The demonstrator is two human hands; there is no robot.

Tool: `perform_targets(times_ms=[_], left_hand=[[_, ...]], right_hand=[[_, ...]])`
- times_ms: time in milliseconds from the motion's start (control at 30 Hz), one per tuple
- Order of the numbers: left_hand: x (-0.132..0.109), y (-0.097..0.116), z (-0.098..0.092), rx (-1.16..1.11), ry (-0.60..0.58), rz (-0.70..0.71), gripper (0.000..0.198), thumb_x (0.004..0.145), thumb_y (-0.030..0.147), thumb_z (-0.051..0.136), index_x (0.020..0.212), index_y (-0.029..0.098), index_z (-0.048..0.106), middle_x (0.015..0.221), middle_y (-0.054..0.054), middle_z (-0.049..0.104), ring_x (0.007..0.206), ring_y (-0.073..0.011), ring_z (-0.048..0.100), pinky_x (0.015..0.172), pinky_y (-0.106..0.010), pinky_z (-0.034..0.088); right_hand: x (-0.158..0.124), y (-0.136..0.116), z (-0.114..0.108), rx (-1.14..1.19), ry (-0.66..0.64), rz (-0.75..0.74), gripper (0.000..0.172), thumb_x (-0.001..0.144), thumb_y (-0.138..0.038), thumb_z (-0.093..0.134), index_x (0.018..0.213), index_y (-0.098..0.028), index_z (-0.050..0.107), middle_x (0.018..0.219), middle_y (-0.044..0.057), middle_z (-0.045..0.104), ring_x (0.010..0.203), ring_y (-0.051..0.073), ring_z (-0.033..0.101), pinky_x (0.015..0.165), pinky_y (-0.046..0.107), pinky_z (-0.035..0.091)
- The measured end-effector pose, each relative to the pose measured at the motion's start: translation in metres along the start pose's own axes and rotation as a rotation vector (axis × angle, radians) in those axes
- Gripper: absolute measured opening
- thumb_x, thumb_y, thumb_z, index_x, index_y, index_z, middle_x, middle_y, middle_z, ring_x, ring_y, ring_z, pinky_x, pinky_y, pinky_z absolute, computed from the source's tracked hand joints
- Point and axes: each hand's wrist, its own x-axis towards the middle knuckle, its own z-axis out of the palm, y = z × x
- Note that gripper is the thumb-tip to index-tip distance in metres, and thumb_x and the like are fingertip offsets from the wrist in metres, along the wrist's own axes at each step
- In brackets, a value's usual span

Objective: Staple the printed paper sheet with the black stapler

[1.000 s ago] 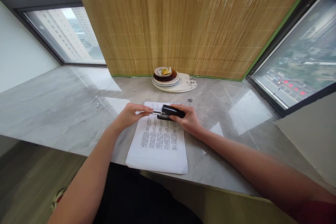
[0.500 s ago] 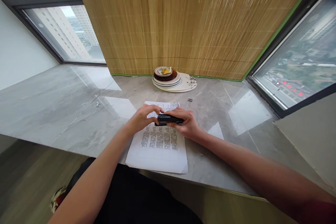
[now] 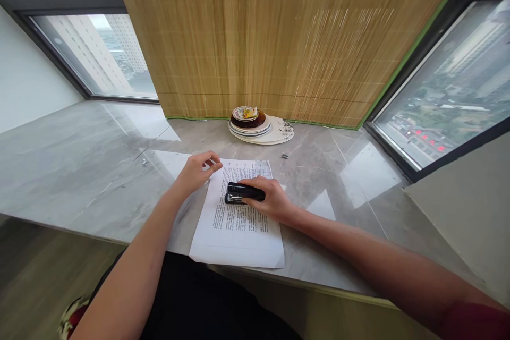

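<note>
My right hand (image 3: 273,199) is wrapped around a black stapler (image 3: 245,191), held over the printed sheets of paper (image 3: 239,247). The stapler's jaws point left and stand apart, and its metal lower part shows. Beside the paper's upper left corner, my left hand (image 3: 197,171) is empty, its fingers loosely curled and the thumb slightly apart from them. The fingertips are close to the paper's edge; whether they touch it I cannot tell. Part of the print is hidden under the stapler and right hand.
Stacked plates (image 3: 251,130) stand on the grey marble-look ledge (image 3: 99,170) in front of a bamboo blind (image 3: 258,37). Small metal staple strips (image 3: 284,155) lie right of the paper. Another small bit (image 3: 144,161) lies at left. Windows flank both sides.
My left hand has let go of the stapler and moved left and up to the paper's corner. The stapler has opened and come slightly nearer in my right hand.
</note>
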Motion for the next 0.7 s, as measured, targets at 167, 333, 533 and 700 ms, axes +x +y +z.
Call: perform_targets(times_ms=[167,333,533,700], left_hand=[[0.001,-0.018,0.002,0.062,-0.049,-0.008,0.023,0.095,0.042,0.061,0.09,0.021,0.068,0.095,-0.003,0.075,0.081,-0.0189,0.067,0.076,-0.032,0.048],[0.0,-0.024,0.001,0.099,-0.074,-0.036,0.024,0.095,0.043,0.06,0.088,0.022,0.069,0.092,-0.003,0.074,0.079,-0.0198,0.066,0.074,-0.032,0.048],[-0.002,-0.02,-0.006,0.074,-0.011,0.009,0.019,0.096,0.04,0.06,0.1,0.024,0.068,0.108,-0.002,0.072,0.076,-0.017,0.066,0.078,-0.032,0.049],[-0.002,-0.028,-0.014,0.079,0.158,0.025,0.021,0.098,0.039,0.057,0.107,0.024,0.068,0.117,-0.004,0.067,0.075,-0.0157,0.066,0.075,-0.032,0.049]], right_hand=[[-0.006,-0.001,-0.011,-0.018,-0.023,0.061,0.041,0.081,-0.018,0.079,0.122,-0.024,0.073,0.114,0.006,0.078,0.102,0.023,0.074,0.093,0.038,0.058],[-0.028,0.0,-0.038,-0.085,-0.049,0.155,0.042,0.083,-0.026,0.08,0.124,-0.026,0.072,0.117,0.007,0.077,0.106,0.027,0.074,0.096,0.042,0.058],[-0.051,-0.007,-0.084,-0.155,-0.102,0.213,0.042,0.085,-0.042,0.079,0.124,-0.027,0.073,0.116,0.007,0.077,0.104,0.028,0.075,0.09,0.042,0.062],[-0.024,0.017,-0.105,-0.366,0.097,0.253,0.036,0.1,-0.051,0.055,0.11,-0.025,0.077,0.114,0.009,0.078,0.106,0.028,0.074,0.097,0.047,0.059]])
